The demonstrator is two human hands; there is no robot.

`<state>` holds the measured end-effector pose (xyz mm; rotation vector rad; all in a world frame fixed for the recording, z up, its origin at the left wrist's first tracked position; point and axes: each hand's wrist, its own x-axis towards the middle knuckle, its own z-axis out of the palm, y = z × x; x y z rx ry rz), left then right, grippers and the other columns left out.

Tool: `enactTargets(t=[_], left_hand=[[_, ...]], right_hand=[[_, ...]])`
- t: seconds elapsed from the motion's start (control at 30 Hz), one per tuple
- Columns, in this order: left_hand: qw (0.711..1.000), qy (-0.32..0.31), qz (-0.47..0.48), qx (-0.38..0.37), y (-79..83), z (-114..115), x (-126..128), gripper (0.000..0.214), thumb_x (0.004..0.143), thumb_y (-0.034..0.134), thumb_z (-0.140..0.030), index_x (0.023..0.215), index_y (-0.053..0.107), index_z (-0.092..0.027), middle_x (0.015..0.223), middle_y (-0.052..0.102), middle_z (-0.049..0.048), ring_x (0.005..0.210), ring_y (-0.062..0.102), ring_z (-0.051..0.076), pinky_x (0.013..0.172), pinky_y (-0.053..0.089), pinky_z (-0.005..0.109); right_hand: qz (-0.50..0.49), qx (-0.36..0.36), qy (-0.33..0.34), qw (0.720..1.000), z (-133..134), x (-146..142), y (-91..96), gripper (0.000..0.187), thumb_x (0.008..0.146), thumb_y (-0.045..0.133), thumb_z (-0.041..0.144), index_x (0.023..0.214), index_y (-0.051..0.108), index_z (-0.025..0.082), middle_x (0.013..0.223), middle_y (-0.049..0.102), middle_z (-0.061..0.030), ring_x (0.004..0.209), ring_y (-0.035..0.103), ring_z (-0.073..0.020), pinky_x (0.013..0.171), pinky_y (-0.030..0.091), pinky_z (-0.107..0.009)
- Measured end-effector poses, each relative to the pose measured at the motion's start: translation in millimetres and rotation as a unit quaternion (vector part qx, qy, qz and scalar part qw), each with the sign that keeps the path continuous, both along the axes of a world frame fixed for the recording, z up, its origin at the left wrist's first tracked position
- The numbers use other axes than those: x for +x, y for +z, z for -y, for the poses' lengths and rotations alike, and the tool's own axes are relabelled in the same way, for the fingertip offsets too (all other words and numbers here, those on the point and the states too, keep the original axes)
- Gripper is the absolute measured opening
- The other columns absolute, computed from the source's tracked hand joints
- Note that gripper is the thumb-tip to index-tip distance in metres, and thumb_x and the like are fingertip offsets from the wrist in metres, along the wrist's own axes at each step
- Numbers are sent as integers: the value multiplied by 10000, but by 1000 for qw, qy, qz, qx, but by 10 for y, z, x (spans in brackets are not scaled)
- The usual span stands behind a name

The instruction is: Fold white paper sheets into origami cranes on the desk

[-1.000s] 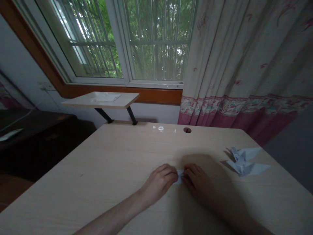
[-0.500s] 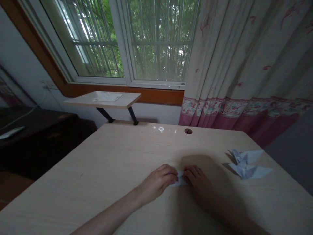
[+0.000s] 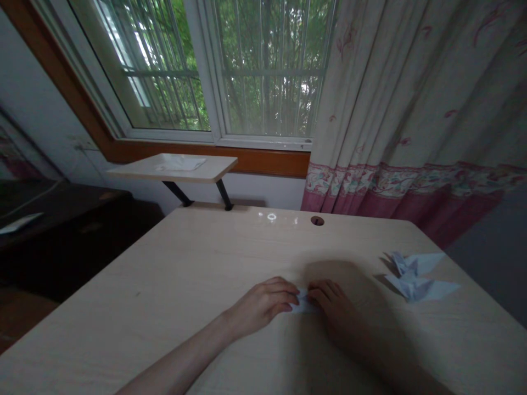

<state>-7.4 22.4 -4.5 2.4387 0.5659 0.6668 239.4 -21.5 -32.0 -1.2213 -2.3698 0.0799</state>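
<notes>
A small piece of folded white paper lies on the pale wooden desk, between my two hands. My left hand grips its left side, fingers curled and closed. On the paper's right side, the closed fingers of my right hand press down, and this hand is in shadow. Both hands cover much of the paper, so its exact shape is partly hidden. To the right of my hands stand two folded paper cranes, a nearer one and a farther one, close together.
A raised shelf on black legs stands at the desk's back left, with white paper on it. A round cable hole sits near the back edge. Behind are a barred window and a curtain. Dark furniture stands at the left.
My left hand has shifted very slightly on the paper, and a little more of the paper's lower edge shows. The cranes have not moved.
</notes>
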Motion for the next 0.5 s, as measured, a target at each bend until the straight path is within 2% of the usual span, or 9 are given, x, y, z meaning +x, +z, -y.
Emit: enactTargets(t=[0.17,0.3,0.5], left_hand=[[1000,7,-13,20,22,22,2,197,1004,520,-221,1159,638,-191,1172,678,66,1123,607,192,996,482,340],[999,17,-28,42,32,51,11,209,1012,503,-243,1182,616,-198,1164,682,63,1113,621,192,991,489,335],[995,12,-45,84,24,69,24,202,1005,519,-252,1150,648,-194,1137,698,52,1105,627,184,990,493,319]], right_hand=[[-12,11,39,999,9,23,36,533,697,404,-83,1117,601,179,1098,689,-92,1031,621,-232,922,514,-427],[-13,37,65,997,15,47,70,560,707,421,-71,1154,624,198,1093,713,-77,1023,643,-213,909,530,-394],[6,79,86,993,8,38,81,467,767,471,-35,1123,679,185,1097,730,-85,993,662,-223,868,560,-387]])
